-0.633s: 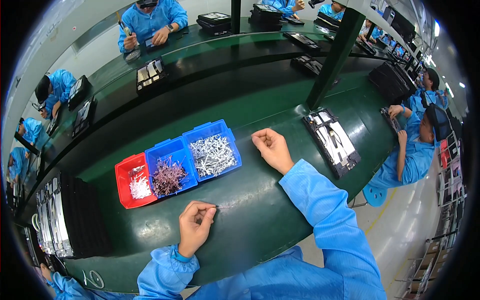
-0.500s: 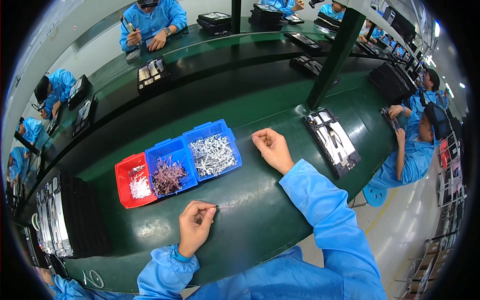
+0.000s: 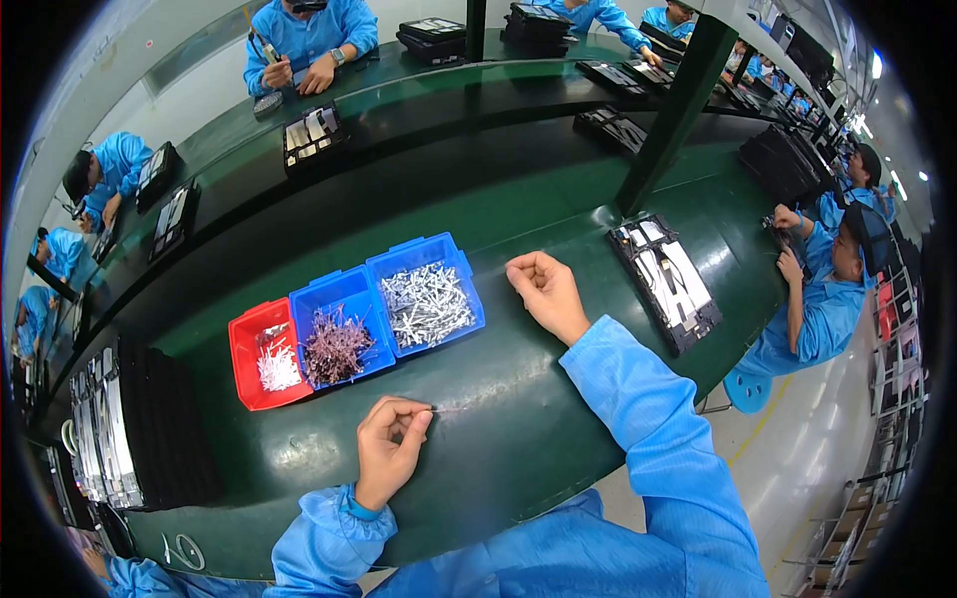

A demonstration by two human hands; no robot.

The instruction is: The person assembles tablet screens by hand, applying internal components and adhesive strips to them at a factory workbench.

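My left hand (image 3: pixel 392 448) is over the table in front of the bins, thumb and forefinger pinched on a thin wire-like piece (image 3: pixel 449 410) that sticks out to the right. My right hand (image 3: pixel 547 296) is above the table just right of the bins, its fingertips pressed together; anything between them is too small to make out. The right-hand blue bin (image 3: pixel 476 299) holds many silvery-white small parts (image 3: pixel 427 304). In the middle blue bin (image 3: pixel 324 286) lies a tangle of brownish-purple thin pieces (image 3: pixel 337 346). The red bin (image 3: pixel 242 364) has white small pieces (image 3: pixel 278 369) inside.
A flat black device with white panels (image 3: pixel 665 279) lies right of my right hand. At the left stands a stack of similar black units (image 3: pixel 164 429). A green post (image 3: pixel 673 120) rises behind. Further devices (image 3: pixel 315 140) sit on the dark conveyor (image 3: pixel 399 140). Co-workers in blue sit around.
Both my hands stay nearly in place, still pinched. At the far side, a co-worker's arm now reaches to a device. The view has shifted slightly.
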